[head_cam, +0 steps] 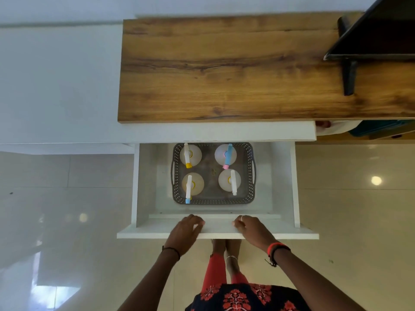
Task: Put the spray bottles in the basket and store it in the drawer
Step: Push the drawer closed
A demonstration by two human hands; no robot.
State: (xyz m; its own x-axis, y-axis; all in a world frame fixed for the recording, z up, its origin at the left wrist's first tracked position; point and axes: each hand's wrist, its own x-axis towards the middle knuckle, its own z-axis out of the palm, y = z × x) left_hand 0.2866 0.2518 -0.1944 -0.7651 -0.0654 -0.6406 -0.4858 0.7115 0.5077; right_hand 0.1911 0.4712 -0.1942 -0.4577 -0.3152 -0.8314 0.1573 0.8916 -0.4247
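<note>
A grey perforated basket [251, 176] with side handles sits inside the open white drawer [283, 176]. Several spray bottles stand upright in it, among them one with a yellow nozzle [190, 154], one with a blue and pink trigger [225, 154] and one with a blue nozzle [192, 184]. My left hand [185, 232] and my right hand [252, 230] both rest on the drawer's front panel [217, 231], fingers curled over its top edge, apart from the basket.
A wooden countertop [224, 68] lies above the drawer, with a black TV screen and its stand [359, 50] at the right end. Glossy tiled floor [67, 209] surrounds the cabinet. My feet stand just under the drawer front.
</note>
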